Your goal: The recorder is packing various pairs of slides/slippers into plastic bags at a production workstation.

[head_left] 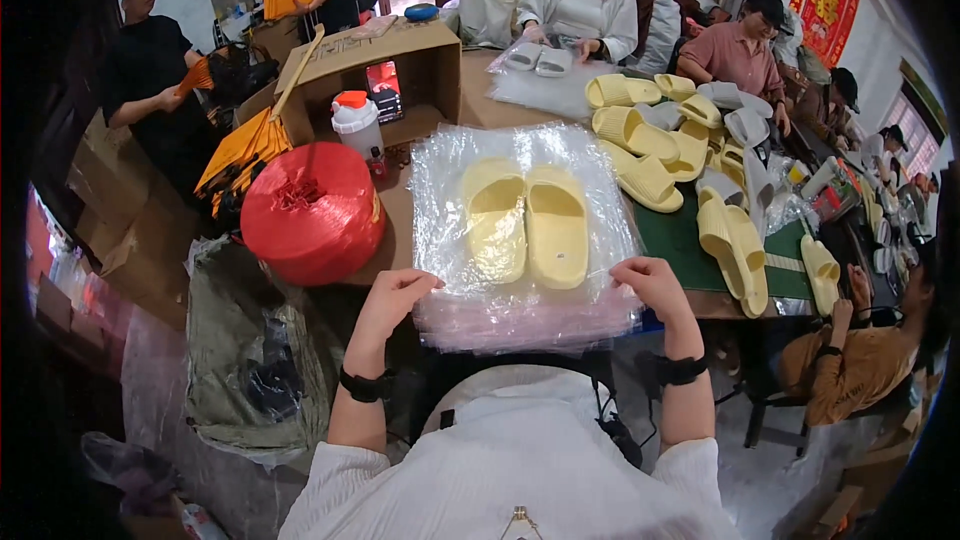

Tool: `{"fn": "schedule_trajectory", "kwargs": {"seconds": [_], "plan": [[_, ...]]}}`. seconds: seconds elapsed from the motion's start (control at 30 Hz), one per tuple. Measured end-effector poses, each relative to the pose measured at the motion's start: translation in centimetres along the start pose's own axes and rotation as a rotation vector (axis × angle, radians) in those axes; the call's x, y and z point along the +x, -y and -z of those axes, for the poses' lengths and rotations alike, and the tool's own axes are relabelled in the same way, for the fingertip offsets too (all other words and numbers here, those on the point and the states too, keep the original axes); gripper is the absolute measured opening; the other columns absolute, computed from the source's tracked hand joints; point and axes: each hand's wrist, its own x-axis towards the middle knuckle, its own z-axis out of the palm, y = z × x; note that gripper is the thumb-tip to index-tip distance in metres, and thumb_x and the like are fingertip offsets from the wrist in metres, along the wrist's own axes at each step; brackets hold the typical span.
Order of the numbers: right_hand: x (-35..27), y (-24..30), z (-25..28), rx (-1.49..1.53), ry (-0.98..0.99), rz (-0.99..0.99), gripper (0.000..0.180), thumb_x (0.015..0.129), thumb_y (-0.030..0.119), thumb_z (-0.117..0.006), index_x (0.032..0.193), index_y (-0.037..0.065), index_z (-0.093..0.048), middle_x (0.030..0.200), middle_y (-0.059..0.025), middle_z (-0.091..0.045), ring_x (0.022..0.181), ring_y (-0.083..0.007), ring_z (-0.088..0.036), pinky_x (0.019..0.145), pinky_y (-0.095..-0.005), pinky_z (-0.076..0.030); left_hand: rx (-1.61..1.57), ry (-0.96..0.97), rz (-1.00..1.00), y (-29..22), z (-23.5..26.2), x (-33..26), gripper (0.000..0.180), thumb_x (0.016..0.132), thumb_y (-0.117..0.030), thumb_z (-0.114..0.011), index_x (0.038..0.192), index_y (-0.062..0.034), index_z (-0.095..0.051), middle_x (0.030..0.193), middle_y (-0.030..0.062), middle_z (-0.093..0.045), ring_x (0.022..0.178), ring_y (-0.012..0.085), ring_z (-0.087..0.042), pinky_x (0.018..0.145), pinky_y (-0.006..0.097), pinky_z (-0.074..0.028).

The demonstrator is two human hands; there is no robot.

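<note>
I'm pinching the clear bag (520, 230) with my left hand (392, 298) and right hand (655, 285); yellow slippers (527, 223) are lying just beyond them.

A: How are the 2 arms placed?
B: Both forearms come up from below, apart, each with a dark band at the wrist.
A: And the hands?
B: The left hand (392, 292) and right hand (652, 284) are bent forward, fingers curled in a pinching grip.
</note>
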Motion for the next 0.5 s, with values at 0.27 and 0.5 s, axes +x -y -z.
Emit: {"fn": "schedule_trajectory", "kwargs": {"seconds": [0.27,0.5], "plan": [[-1.5,3.2,0.3,0.36,-0.117,0.144,0.017,0.097,0.019,-0.062,0.094,0.003,-0.067,0.083,-0.0023,-0.068,0.064,-0.0051,-0.059,0.054,-0.0211,-0.046,-0.235,-0.082,0.02,-5.4,-1.1,0.0,0.024,0.097,-0.02,-0.059,0.095,0.0003,-0.071,0.072,-0.0002,-0.061,0.061,0.0073,-0.057,0.054,0.02,-0.042],[0.5,0.3,-0.7,0.538,-0.288,0.528,0.018,0.098,0.019,-0.063,0.103,0.001,-0.061,0.096,-0.0067,-0.067,0.092,-0.0184,-0.068,0.086,-0.0313,-0.056,-0.107,-0.145,-0.571,-3.8,-1.8,1.3,0.016,0.096,-0.001,-0.056,0.099,0.0062,-0.07,0.114,0.0114,-0.058,0.11,0.0199,-0.06,0.094,0.032,-0.053]]}}
